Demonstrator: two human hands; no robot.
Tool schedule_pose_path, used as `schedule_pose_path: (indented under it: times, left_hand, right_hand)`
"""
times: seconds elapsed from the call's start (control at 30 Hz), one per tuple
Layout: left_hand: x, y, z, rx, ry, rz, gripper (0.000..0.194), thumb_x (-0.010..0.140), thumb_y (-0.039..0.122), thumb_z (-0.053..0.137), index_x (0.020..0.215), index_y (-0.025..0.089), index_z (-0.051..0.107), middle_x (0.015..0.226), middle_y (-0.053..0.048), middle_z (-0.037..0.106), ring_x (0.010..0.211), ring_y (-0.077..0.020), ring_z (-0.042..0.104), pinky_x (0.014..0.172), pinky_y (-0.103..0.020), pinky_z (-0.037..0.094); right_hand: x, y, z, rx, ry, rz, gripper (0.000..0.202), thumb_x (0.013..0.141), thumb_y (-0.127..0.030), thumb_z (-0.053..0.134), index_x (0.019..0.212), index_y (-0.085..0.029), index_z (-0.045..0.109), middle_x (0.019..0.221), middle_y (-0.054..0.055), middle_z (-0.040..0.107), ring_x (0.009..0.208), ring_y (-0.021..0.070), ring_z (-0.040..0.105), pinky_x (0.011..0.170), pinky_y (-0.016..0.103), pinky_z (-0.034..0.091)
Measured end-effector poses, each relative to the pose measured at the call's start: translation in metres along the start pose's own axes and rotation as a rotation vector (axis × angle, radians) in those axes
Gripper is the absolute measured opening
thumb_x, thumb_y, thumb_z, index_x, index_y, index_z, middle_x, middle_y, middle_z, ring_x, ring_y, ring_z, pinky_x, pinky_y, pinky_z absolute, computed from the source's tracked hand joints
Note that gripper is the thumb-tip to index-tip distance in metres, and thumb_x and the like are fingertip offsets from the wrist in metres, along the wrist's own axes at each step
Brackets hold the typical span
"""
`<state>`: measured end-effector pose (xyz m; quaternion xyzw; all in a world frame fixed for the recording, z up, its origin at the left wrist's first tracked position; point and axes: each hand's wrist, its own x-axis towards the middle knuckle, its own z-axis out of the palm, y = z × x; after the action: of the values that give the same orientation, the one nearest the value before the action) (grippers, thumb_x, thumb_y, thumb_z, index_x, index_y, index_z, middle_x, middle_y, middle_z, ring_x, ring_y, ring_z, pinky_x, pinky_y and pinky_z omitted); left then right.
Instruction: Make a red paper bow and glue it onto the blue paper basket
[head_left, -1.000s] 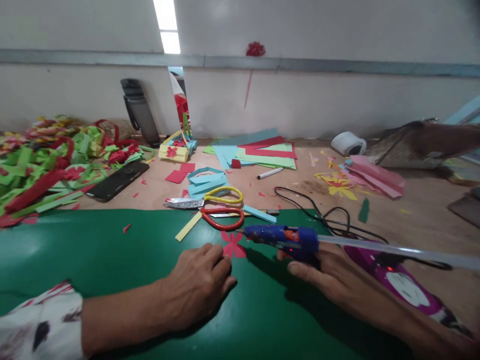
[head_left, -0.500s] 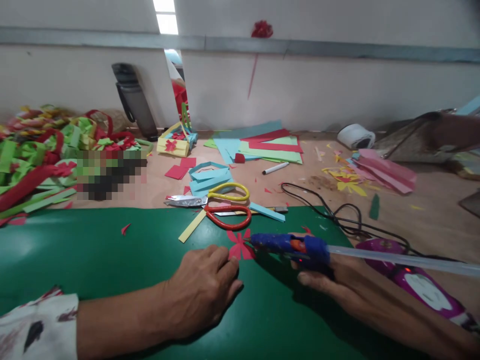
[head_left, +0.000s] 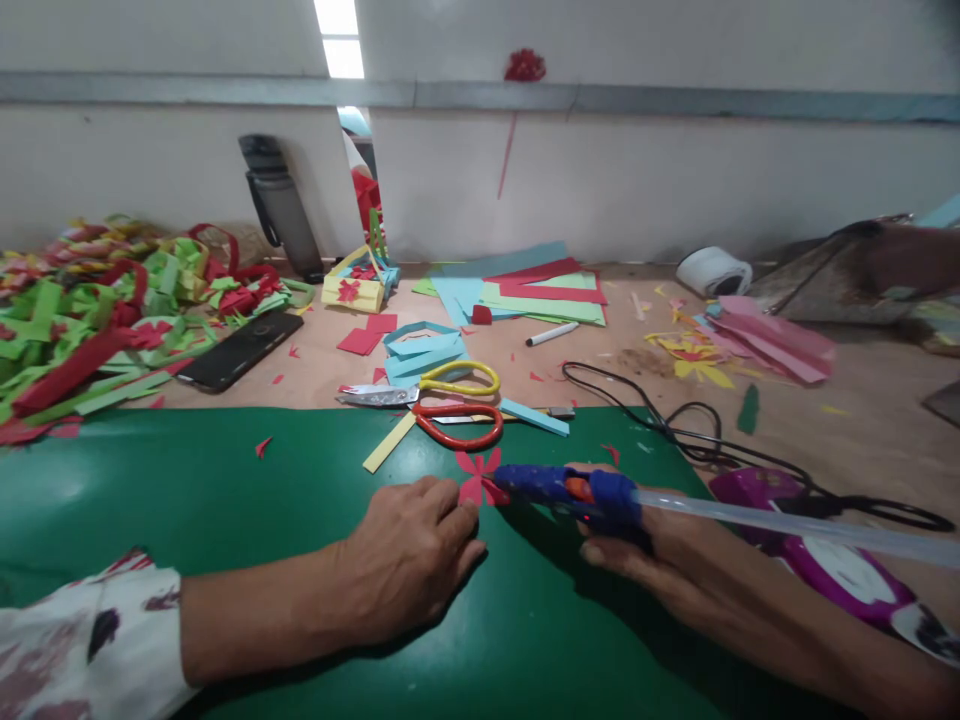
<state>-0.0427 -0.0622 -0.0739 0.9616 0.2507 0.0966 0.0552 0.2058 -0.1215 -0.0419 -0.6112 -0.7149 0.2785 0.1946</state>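
Note:
A red paper flower (head_left: 474, 478) lies flat on the green mat (head_left: 300, 500). My left hand (head_left: 420, 550) is closed beside it, its fingertips pressing on the flower's near left edge; the thumb rests close to the mat. My right hand (head_left: 637, 535) grips a blue glue gun (head_left: 555, 487) from the right. A long clear glue stick (head_left: 750, 512) sticks out of its back. The gun's nozzle is at the flower's right side, over or touching its petals. Just beyond lie scissors (head_left: 457, 428) with one yellow and one red handle.
Green and red paper pieces (head_left: 90, 320) are heaped at left near a black phone (head_left: 240, 350). A dark bottle (head_left: 281, 215) and small yellow paper basket (head_left: 351, 292) stand behind. A black cord (head_left: 675, 430) loops at right by a purple device (head_left: 847, 575). Colored sheets (head_left: 540, 285) lie at back.
The glue gun's nozzle has shifted slightly left, further over the flower. My left hand stays at the flower's edge. The camera view has tilted a little.

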Motion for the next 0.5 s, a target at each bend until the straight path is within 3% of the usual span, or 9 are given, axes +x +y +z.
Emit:
schedule_pose_path:
  times: [0.1,0.33,0.4,0.5]
  left_hand:
    - [-0.0002,-0.0002,0.0012,0.016,0.011,0.002,0.026,0.094,0.029,0.037,0.087,0.016,0.058,0.077,-0.006,0.059,0.064,-0.0194,0.054,0.053,-0.031,0.045]
    - [0.0006,0.0002,0.0003,-0.001,0.002,-0.007,0.028,0.095,0.029,0.036,0.087,0.015,0.059,0.078,-0.007,0.059,0.065,-0.0194,0.054,0.054,-0.031,0.045]
    - [0.0008,0.0003,0.0,-0.005,0.003,-0.013,0.028,0.095,0.029,0.036,0.086,0.015,0.059,0.077,-0.007,0.059,0.065,-0.0199,0.055,0.054,-0.031,0.045]
    - [0.001,0.0003,0.0005,-0.001,0.014,-0.013,0.027,0.094,0.03,0.037,0.085,0.016,0.059,0.077,-0.007,0.059,0.064,-0.0201,0.055,0.053,-0.031,0.045]
  right_hand:
    - [0.0008,-0.0001,-0.0011,-0.013,-0.053,-0.018,0.026,0.091,-0.035,0.055,0.111,-0.019,0.06,0.11,0.006,0.062,0.09,0.0185,0.062,0.077,0.037,0.053]
    - [0.0042,-0.0063,-0.0034,-0.038,-0.066,0.007,0.02,0.086,-0.041,0.053,0.085,-0.025,0.064,0.07,0.0,0.065,0.063,0.0202,0.062,0.062,0.031,0.052]
    - [0.0033,-0.008,-0.004,-0.04,-0.061,0.012,0.021,0.086,-0.042,0.052,0.088,-0.024,0.064,0.073,0.002,0.067,0.064,0.0216,0.062,0.063,0.032,0.052]
    - [0.0023,-0.0087,-0.0022,-0.042,-0.037,0.012,0.026,0.084,-0.043,0.053,0.1,-0.025,0.063,0.092,0.006,0.07,0.08,0.0275,0.066,0.073,0.036,0.053]
